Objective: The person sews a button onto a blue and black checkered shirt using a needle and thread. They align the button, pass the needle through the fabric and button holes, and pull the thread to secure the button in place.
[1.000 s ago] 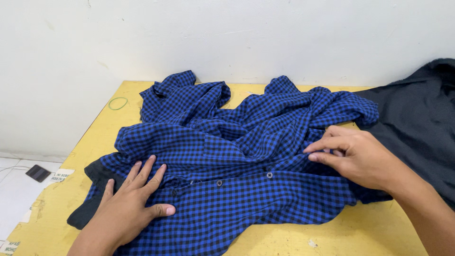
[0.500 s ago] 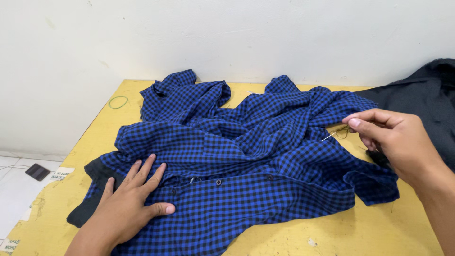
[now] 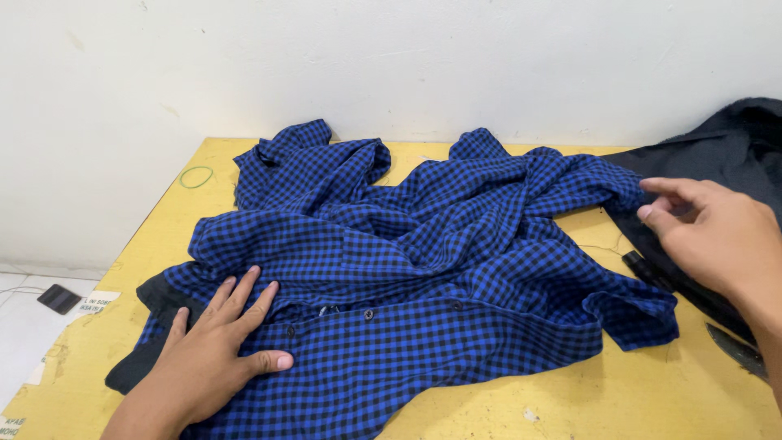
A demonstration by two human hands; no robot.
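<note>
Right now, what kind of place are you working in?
Probably a small home or workshop sewing corner: a worn yellow table pushed against a bare white wall, a blue checked shirt spread under the left hand, and dark cloth piled near the right hand.

Dark garment (image 3: 733,155) – cut off rt

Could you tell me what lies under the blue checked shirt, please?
A yellow table and a black cloth showing at the shirt edge; the rest beneath is covered.
</note>
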